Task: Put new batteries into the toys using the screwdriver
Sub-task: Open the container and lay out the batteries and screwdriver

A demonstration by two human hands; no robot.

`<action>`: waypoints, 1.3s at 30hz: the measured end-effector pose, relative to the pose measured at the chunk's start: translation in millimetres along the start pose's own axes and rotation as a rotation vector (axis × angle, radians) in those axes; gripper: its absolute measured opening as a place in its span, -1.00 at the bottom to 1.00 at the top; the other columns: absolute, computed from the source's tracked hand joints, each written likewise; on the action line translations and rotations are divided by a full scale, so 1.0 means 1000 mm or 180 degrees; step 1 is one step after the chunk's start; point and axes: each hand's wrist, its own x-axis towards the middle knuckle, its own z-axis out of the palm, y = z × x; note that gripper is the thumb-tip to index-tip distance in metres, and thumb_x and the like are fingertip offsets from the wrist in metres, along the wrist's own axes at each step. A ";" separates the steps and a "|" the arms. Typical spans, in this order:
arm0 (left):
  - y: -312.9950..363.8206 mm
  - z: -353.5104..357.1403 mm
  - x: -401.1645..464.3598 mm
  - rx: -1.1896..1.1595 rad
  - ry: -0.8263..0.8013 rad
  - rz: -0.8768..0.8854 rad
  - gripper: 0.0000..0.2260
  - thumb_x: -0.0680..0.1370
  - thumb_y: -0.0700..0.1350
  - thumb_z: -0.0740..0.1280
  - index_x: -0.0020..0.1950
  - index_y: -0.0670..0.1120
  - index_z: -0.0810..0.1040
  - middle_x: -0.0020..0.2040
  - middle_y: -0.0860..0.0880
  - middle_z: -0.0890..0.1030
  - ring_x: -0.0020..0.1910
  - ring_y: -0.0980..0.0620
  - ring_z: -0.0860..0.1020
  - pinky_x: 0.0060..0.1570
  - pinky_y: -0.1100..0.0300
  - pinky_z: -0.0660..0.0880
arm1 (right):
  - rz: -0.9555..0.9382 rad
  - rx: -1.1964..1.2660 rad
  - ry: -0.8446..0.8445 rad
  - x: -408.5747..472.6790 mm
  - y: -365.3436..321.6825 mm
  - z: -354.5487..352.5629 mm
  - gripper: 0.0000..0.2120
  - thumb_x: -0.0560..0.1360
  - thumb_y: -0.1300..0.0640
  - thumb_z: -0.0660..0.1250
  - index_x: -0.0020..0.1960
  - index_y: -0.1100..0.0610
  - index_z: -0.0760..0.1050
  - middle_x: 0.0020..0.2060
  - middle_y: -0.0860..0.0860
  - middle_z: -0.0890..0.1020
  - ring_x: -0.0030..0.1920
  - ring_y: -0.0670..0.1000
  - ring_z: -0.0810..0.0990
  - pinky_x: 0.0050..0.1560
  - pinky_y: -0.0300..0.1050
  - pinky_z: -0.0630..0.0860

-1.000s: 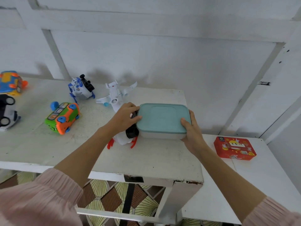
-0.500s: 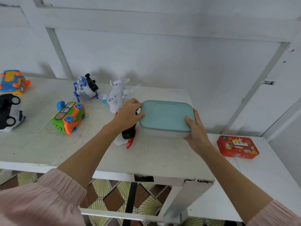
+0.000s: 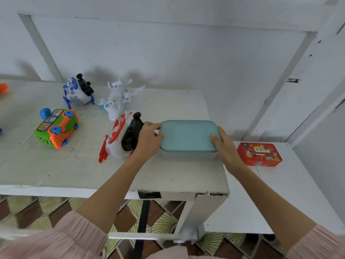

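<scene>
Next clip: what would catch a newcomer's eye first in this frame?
Both hands grip a teal-lidded box near the right end of the white table: the left hand on its left edge, the right hand on its right. Just left of the box a red-and-white toy lies on its side, with a green-and-orange bus further left. A red tin sits on the lower table to the right.

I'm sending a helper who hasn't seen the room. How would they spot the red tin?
Find the lower white side table on the right. The red tin lies flat at its far end, beyond the right hand. It alone is red, printed with a small keyboard.
</scene>
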 end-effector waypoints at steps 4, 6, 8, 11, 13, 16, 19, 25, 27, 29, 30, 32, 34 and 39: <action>-0.004 0.002 -0.002 -0.0281 0.0092 -0.0129 -0.70 0.57 -0.28 0.27 0.31 -0.20 0.49 0.15 -0.13 0.43 -0.12 -0.02 0.50 -0.11 0.39 0.35 | -0.0101 -0.0230 -0.0125 -0.001 -0.001 -0.002 -0.67 0.63 0.07 0.04 0.38 0.03 0.25 0.08 0.01 0.51 0.00 -0.04 0.50 -0.07 -0.21 0.47; -0.006 0.002 -0.003 -0.0357 0.0096 -0.0191 -0.70 0.58 -0.28 0.25 0.32 -0.19 0.49 0.17 -0.11 0.42 -0.10 -0.01 0.50 -0.07 0.34 0.37 | -0.0124 -0.0240 -0.0167 -0.002 -0.001 -0.003 -0.66 0.63 0.07 0.06 0.39 0.04 0.24 0.10 0.00 0.51 0.04 -0.02 0.51 -0.07 -0.22 0.48; -0.006 0.002 -0.004 -0.0457 0.0103 -0.0216 -0.70 0.58 -0.28 0.24 0.32 -0.19 0.48 0.19 -0.11 0.43 -0.09 0.00 0.50 -0.05 0.29 0.38 | -0.0122 -0.0215 -0.0172 -0.004 -0.002 -0.005 -0.66 0.62 0.09 0.09 0.39 0.06 0.26 0.12 0.00 0.51 0.06 -0.01 0.52 -0.08 -0.25 0.49; -0.007 0.002 -0.008 -0.0736 0.0114 -0.0374 -0.69 0.60 -0.26 0.22 0.35 -0.19 0.44 0.25 -0.09 0.42 -0.01 0.06 0.49 -0.02 0.28 0.38 | -0.0132 -0.0447 -0.0097 -0.001 -0.007 -0.009 -0.65 0.58 0.13 0.17 0.36 0.14 0.31 0.16 0.04 0.50 0.10 0.02 0.50 0.02 -0.16 0.48; -0.009 0.002 -0.009 -0.1019 0.0044 -0.0623 -0.66 0.61 -0.23 0.21 0.39 -0.20 0.39 0.27 -0.07 0.43 0.09 0.05 0.47 0.03 0.25 0.39 | -0.0236 -0.0983 -0.0003 0.009 -0.013 -0.013 -0.61 0.54 0.13 0.24 0.35 0.18 0.32 0.23 0.10 0.46 0.18 0.08 0.44 0.17 0.01 0.45; -0.011 0.001 -0.007 -0.1595 -0.0187 -0.0819 -0.79 0.61 -0.27 0.20 0.21 -0.15 0.51 0.12 -0.06 0.51 0.11 -0.02 0.48 0.12 0.15 0.41 | -0.0352 -0.1579 -0.0411 0.026 -0.027 -0.017 -0.52 0.50 0.12 0.31 0.38 0.15 0.29 0.32 0.10 0.37 0.31 0.13 0.31 0.33 0.10 0.30; -0.009 -0.001 -0.006 -0.1978 -0.0417 -0.0767 -0.78 0.60 -0.32 0.18 -0.08 -0.07 0.54 -0.08 -0.02 0.58 -0.10 0.06 0.56 0.00 0.22 0.48 | -0.0523 -0.1755 -0.1065 0.037 -0.045 -0.009 -0.42 0.48 0.04 0.35 0.43 0.10 0.23 0.39 0.04 0.31 0.37 0.08 0.24 0.39 0.07 0.21; -0.015 0.002 -0.003 -0.2404 -0.0507 -0.0940 -0.73 0.59 -0.33 0.18 0.29 -0.23 0.44 0.03 -0.12 0.59 -0.07 0.05 0.58 -0.10 0.30 0.56 | -0.0919 -0.2986 -0.2058 0.054 -0.060 0.013 -0.29 0.46 -0.11 0.33 0.49 -0.01 0.07 0.50 -0.06 0.07 0.47 0.07 0.03 0.44 0.22 -0.06; -0.015 0.004 -0.001 -0.2555 -0.0463 -0.1038 -0.70 0.58 -0.35 0.19 0.31 -0.27 0.40 0.12 -0.18 0.53 -0.07 0.01 0.56 -0.13 0.29 0.56 | -0.0902 -0.3055 -0.2278 0.060 -0.069 0.017 -0.25 0.44 -0.07 0.37 0.49 0.01 0.07 0.49 -0.03 0.10 0.45 0.08 0.07 0.44 0.17 0.03; -0.015 0.006 -0.002 -0.2637 -0.0426 -0.1052 -0.70 0.57 -0.35 0.20 0.31 -0.27 0.40 0.14 -0.17 0.50 -0.08 0.02 0.56 -0.17 0.28 0.55 | -0.0894 -0.3298 -0.2433 0.063 -0.082 0.025 -0.21 0.40 -0.03 0.43 0.49 -0.01 0.07 0.46 -0.04 0.15 0.40 0.09 0.11 0.40 0.12 0.14; -0.016 0.006 -0.002 -0.2658 -0.0425 -0.1041 -0.69 0.56 -0.34 0.20 0.31 -0.27 0.40 0.14 -0.15 0.51 -0.08 0.02 0.56 -0.17 0.28 0.55 | -0.0936 -0.3498 -0.2476 0.065 -0.090 0.030 -0.17 0.37 -0.02 0.46 0.48 -0.03 0.07 0.43 -0.05 0.17 0.37 0.09 0.12 0.36 0.11 0.19; -0.017 0.006 -0.003 -0.2693 -0.0429 -0.1016 -0.68 0.57 -0.33 0.21 0.33 -0.26 0.39 0.11 -0.10 0.53 -0.07 0.04 0.56 -0.15 0.28 0.54 | -0.1122 -0.3955 -0.2579 0.066 -0.105 0.044 -0.08 0.30 0.00 0.52 0.49 -0.06 0.04 0.41 -0.06 0.19 0.33 0.10 0.14 0.30 0.10 0.24; -0.017 0.005 -0.005 -0.2727 -0.0420 -0.0990 -0.70 0.57 -0.32 0.22 0.32 -0.24 0.41 0.06 -0.06 0.56 -0.07 0.06 0.58 -0.13 0.28 0.54 | -0.1268 -0.4287 -0.2812 0.068 -0.117 0.058 0.04 0.24 0.08 0.57 0.50 -0.06 -0.02 0.39 -0.04 0.18 0.32 0.10 0.15 0.25 0.10 0.32; -0.021 0.004 -0.009 -0.2869 -0.0371 -0.0918 -0.75 0.59 -0.28 0.23 0.25 -0.19 0.49 -0.05 -0.02 0.65 -0.11 0.12 0.64 -0.08 0.29 0.55 | -0.1333 -0.4876 -0.3186 0.074 -0.133 0.084 0.14 0.13 0.11 0.62 0.49 -0.11 -0.03 0.30 0.01 0.20 0.30 0.10 0.19 0.21 0.12 0.37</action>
